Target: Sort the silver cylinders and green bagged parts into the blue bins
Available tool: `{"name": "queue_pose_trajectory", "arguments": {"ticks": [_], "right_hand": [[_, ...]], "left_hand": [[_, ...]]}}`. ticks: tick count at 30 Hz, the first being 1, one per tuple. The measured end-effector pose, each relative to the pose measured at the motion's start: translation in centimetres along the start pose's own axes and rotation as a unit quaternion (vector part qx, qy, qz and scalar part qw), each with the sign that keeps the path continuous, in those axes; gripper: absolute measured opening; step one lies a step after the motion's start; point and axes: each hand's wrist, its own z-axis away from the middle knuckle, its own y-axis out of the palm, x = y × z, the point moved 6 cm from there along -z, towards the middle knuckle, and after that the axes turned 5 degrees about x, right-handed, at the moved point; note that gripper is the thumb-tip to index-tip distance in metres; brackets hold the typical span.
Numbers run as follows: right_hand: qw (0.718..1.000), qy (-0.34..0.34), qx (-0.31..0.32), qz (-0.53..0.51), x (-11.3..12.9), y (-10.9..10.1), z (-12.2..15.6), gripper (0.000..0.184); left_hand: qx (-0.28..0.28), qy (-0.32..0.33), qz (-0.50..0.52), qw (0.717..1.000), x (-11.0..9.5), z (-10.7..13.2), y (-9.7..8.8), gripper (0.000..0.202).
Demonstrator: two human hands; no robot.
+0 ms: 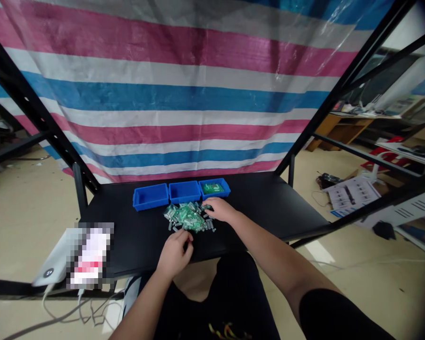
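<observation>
A pile of small green circuit boards [189, 217] mixed with grey, cylinder-like pieces [209, 224] lies on the black table. My right hand [220, 209] is over the right side of this pile, its fingers curled down and closed around something too small to make out. My left hand [176, 251] rests at the pile's front edge with fingers bent together; what they hold, if anything, is hidden. Behind the pile stand a left blue bin [151, 197], a middle blue bin [184, 192] and a right blue bin [214, 188]. Green boards lie in the right bin.
The black table [269, 203] has a striped plastic sheet [184, 104] behind it and black metal frame posts at both sides. On the left edge lie a white power bank [56, 259] and a blurred-out phone-like device [92, 255], with cables hanging below.
</observation>
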Motion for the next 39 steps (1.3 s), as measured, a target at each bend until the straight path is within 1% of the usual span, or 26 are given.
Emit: {"name": "queue_pose_trajectory", "arguments": {"ticks": [3, 5, 6, 7, 9, 10, 11, 12, 13, 14, 15, 16, 18, 19, 22, 24, 26, 30, 33, 36, 39], "right_hand": [[0.998, 0.012, -0.044, -0.041, 0.3, -0.2, 0.2, 0.019], [0.986, 0.035, -0.105, -0.124, 0.1, -0.7, 0.2, 0.017], [0.971, 0.053, -0.144, -0.182, -0.4, -1.0, 0.1, 0.017], [0.949, 0.074, -0.184, -0.245, -1.0, -1.3, -0.1, 0.019], [0.89, 0.12, -0.256, -0.357, -2.8, -1.8, -0.7, 0.026], [0.862, 0.147, -0.284, -0.393, -3.7, -2.1, -0.9, 0.029], [0.84, 0.179, -0.308, -0.409, -4.7, -2.4, -1.1, 0.03], [0.827, 0.215, -0.33, -0.401, -5.6, -2.8, -1.0, 0.032], [0.825, 0.252, -0.35, -0.366, -6.4, -3.3, -0.7, 0.032], [0.832, 0.283, -0.365, -0.308, -6.9, -4.0, -0.2, 0.032], [0.846, 0.303, -0.373, -0.233, -7.1, -4.6, 0.4, 0.032], [0.862, 0.307, -0.373, -0.152, -6.9, -5.1, 0.9, 0.031], [0.896, 0.274, -0.35, -0.019, -6.0, -5.5, 1.5, 0.028], [0.91, 0.249, -0.33, 0.022, -5.3, -5.3, 1.7, 0.027], [0.947, 0.183, -0.253, 0.075, -3.9, -4.2, 1.4, 0.029], [0.961, 0.161, -0.209, 0.088, -3.5, -3.7, 0.9, 0.027], [0.961, 0.165, -0.2, 0.098, -3.9, -3.6, 0.5, 0.026], [0.941, 0.224, -0.229, 0.111, -5.9, -4.0, 0.5, 0.024], [0.941, 0.242, -0.207, 0.115, -7.0, -4.1, 0.5, 0.021], [0.945, 0.231, -0.199, 0.12, -6.8, -4.4, 0.6, 0.018], [0.955, 0.192, -0.195, 0.118, -5.9, -4.6, 0.5, 0.023]], "left_hand": [[0.0, -0.002, -0.001, 1.0, 0.0, 0.0, 0.0, 0.014], [-0.002, -0.001, -0.001, 1.0, 0.0, 0.0, 0.0, 0.014], [-0.002, 0.0, -0.001, 1.0, 0.0, 0.0, 0.0, 0.014], [-0.001, 0.0, -0.001, 1.0, 0.0, 0.0, 0.0, 0.014], [0.001, 0.001, -0.002, 1.0, 0.0, 0.0, 0.0, 0.013], [0.002, 0.002, -0.001, 1.0, 0.0, 0.0, 0.0, 0.013], [0.002, 0.002, -0.001, 1.0, 0.0, 0.0, 0.0, 0.013], [0.002, 0.003, -0.001, 1.0, 0.0, 0.0, 0.0, 0.013], [0.001, 0.002, -0.001, 1.0, 0.0, 0.0, 0.0, 0.014], [0.0, 0.002, -0.002, 1.0, 0.0, 0.0, 0.0, 0.014], [-0.002, 0.001, -0.002, 1.0, 0.0, 0.0, -0.1, 0.014], [-0.003, 0.001, -0.002, 1.0, 0.0, 0.1, -0.1, 0.014], [-0.003, -0.001, -0.002, 1.0, 0.0, 0.1, -0.1, 0.014], [-0.002, -0.001, -0.002, 1.0, 0.0, 0.0, -0.1, 0.014], [-0.001, 0.0, -0.001, 1.0, -0.1, 0.0, -0.1, 0.013], [-0.001, 0.0, 0.0, 1.0, 0.0, 0.0, -0.1, 0.013], [-0.001, 0.001, 0.0, 1.0, 0.0, 0.0, -0.1, 0.013], [0.0, 0.002, -0.004, 1.0, 0.0, 0.0, -0.1, 0.013], [-0.004, 0.002, -0.002, 1.0, 0.0, 0.0, -0.2, 0.013], [-0.005, 0.0, 0.002, 1.0, -0.1, 0.0, -0.2, 0.014], [0.0, -0.003, 0.004, 1.0, -0.1, 0.0, -0.2, 0.014]]}}
